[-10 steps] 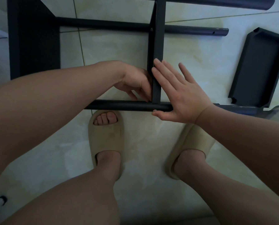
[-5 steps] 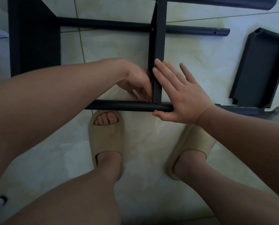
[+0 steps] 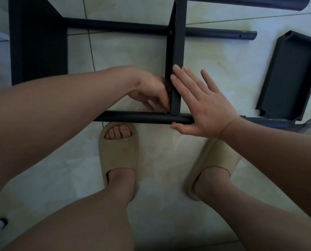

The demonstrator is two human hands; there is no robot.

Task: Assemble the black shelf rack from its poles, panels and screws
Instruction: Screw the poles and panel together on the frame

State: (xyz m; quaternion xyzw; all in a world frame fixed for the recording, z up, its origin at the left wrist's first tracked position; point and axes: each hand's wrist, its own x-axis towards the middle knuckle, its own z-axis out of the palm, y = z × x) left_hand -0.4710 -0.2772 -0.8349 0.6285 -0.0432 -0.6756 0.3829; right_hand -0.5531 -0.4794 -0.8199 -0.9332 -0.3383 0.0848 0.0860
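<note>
Panel [image 3: 176, 51] runs lengthwise away, seemingly square to near pole [image 3: 133, 117].

A home interior is indicated, with the floor of a room used as the work spot. A glossy, pale, marble-patterned tiled floor [image 3: 160, 178] with thin grout lines [image 3: 89, 42] is seen under the near black pole [image 3: 142, 117]. Soft beige slide slippers [image 3: 118, 153] are worn on bare feet just below that pole. Flat-pack furniture parts are laid straight on the tiles: a loose black panel [image 3: 292, 75] above the pole's right end, and further poles [image 3: 214, 34] beyond it.
</note>
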